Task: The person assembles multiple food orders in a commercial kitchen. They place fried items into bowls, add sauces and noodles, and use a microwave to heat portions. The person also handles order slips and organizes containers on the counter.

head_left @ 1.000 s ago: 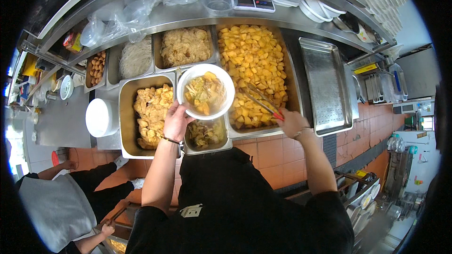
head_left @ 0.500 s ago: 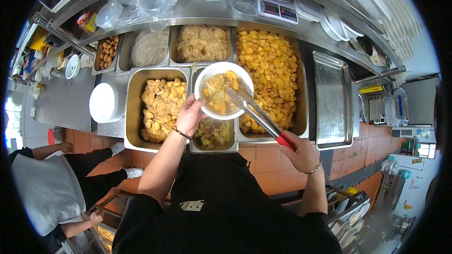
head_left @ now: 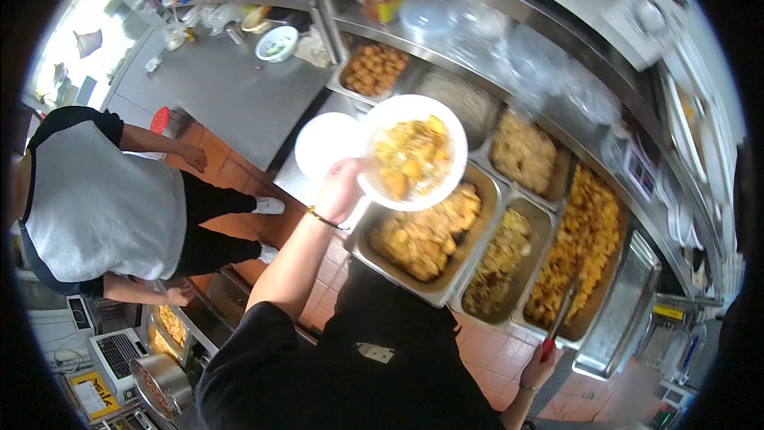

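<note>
My left hand (head_left: 342,191) grips a white bowl (head_left: 459,155) by its near-left rim. Inside it lie yellow chunks and pale leafy vegetable (head_left: 410,151). The bowl hangs over the far edge of a steel pan of brownish-yellow pieces (head_left: 422,243), just right of a round white container (head_left: 322,146). In my right hand (head_left: 539,366), at the lower right, are metal tongs (head_left: 564,310) with red grips. Their tips reach into the long pan of yellow chunks (head_left: 585,243). Between these two pans sits one of cooked cabbage (head_left: 505,255).
Behind are pans of brown balls (head_left: 374,72), clear noodles (head_left: 454,99) and shredded food (head_left: 521,151). A steel shelf (head_left: 446,52) with plastic containers runs above them. An upturned steel tray (head_left: 621,310) lies at right. A person in a grey top (head_left: 111,199) stands at left.
The view has swung left. My left hand has carried the bowl left, away from the tongs. The tongs have left the bowl and now dip toward the yellow chunks.
</note>
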The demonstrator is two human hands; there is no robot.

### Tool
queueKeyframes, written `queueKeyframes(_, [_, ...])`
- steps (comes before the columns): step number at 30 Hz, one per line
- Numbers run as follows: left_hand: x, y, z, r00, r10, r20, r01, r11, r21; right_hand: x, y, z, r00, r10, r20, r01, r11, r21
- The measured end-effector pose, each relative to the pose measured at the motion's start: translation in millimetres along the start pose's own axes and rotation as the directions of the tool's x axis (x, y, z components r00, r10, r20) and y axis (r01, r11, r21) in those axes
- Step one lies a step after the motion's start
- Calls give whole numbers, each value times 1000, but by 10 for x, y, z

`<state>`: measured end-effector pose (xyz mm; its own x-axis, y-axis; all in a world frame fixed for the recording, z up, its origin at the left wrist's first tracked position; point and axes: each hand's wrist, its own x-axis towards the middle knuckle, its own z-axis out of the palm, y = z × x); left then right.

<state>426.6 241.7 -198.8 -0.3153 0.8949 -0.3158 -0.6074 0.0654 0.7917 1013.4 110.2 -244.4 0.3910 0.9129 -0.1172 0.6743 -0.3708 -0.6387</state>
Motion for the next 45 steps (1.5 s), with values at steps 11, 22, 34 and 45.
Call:
queueKeyframes(11, [2191,1176,-4123,704,210,-678,-21,961,276,-496,-585,752,980,103,-169,-161,913,-375])
queueKeyframes(22, [1746,513,-2524,911,390,132,-220,189,957,103,-2659,873,938,-344,-38,305,873,-380])
queueKeyframes(34, [752,753,-1566,701,695,157,-150,-71,986,1816,-5041,2806,662,38,748,728,202,-655])
queueKeyframes(45, [205,637,-1441,961,170,-217,-136,977,164,1468,-5235,1247,548,-365,753,793,-60,-606])
